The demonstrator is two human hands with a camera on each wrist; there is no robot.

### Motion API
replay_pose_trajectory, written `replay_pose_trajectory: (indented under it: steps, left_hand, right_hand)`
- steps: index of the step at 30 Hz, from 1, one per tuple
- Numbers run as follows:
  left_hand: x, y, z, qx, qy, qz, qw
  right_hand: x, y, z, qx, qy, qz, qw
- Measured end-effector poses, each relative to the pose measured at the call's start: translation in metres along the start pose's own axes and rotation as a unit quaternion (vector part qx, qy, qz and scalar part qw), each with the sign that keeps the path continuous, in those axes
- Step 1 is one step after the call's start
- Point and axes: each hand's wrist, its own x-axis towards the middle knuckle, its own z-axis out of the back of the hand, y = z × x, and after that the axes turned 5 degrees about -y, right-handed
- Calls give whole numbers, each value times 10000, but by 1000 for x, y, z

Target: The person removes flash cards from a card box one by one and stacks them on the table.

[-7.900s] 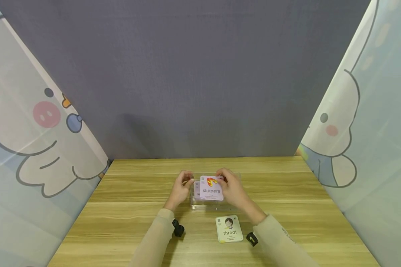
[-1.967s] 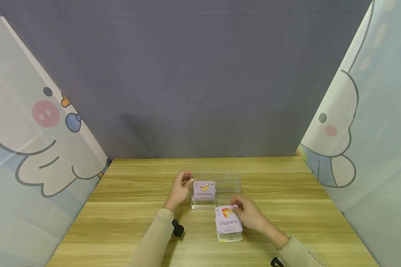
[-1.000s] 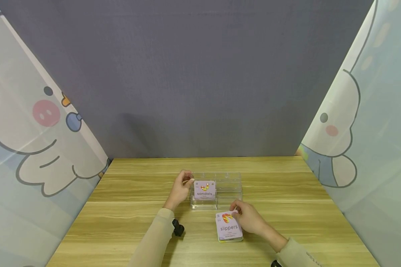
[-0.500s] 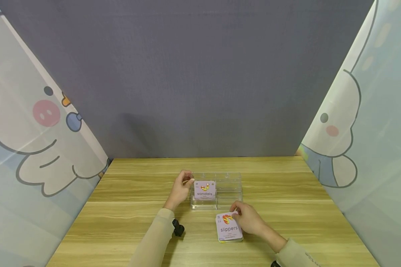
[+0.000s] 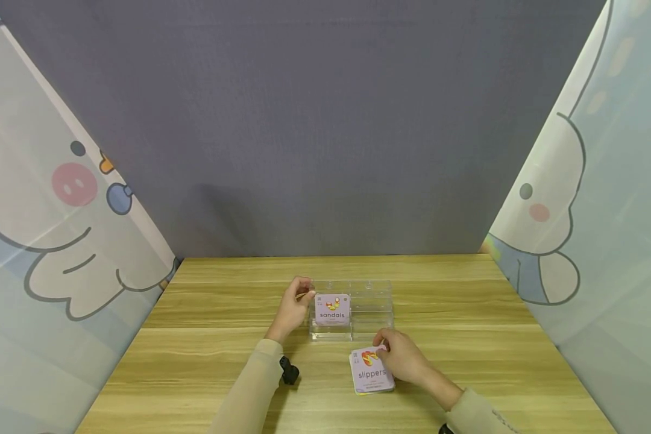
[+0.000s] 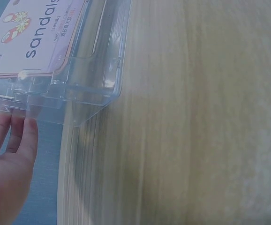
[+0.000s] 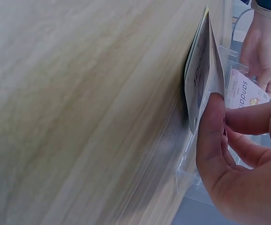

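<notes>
My left hand grips the left side of a clear plastic card holder, thumb in front and fingers behind. In the holder's left half stands a lilac "sandals" card; more card edges show behind it in the left wrist view. My right hand pinches the top right of a lilac "slippers" card just in front of the holder. Beneath it lies the "throat" card, nearly covered in the head view. From the right wrist, the slippers card tilts up off the throat card at my fingers.
The wooden table runs back to a grey cloth wall. Cartoon-printed curtains hang at both sides. A black wrist camera sits by my left cuff.
The slippers card came out of the holder, exposing the sandals card, and moved forward over the throat card. Lately my right hand has shifted only slightly nearer. My left hand stays put.
</notes>
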Motion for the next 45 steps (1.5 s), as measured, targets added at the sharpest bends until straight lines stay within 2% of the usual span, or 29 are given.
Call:
replay_pose_trajectory:
  steps: [10, 14, 18, 21, 31, 39, 42, 45]
  left_hand:
    - [-1, -1, -1, -45, -91, -43, 9999]
    - [-6, -20, 1, -15, -29, -71, 10000]
    - [-5, -17, 2, -16, -6, -60, 10000]
    - [0, 0, 0, -2, -16, -58, 10000]
    - [-1, -3, 1, -9, 37, -20, 10000]
    - [-1, -2, -1, 1, -78, -91, 9999]
    - [-2, -9, -1, 8, -60, -88, 9999]
    - [-6, -23, 1, -20, -7, -81, 10000]
  right_hand:
    - [1, -2, -4, -395, 42, 4, 9992]
    - [1, -1, -3, -491, 14, -74, 9988]
    - [0, 0, -4, -714, -25, -71, 9974]
    - [0, 0, -6, -905, -44, -54, 9959]
    - [1, 0, -8, -1372, -221, -15, 9903]
    - [1, 1, -8, -1526, -291, 117, 9878]
    - [1, 1, -7, -1529, -365, 201, 9874]
    - [3, 1, -6, -1515, -456, 283, 9870]
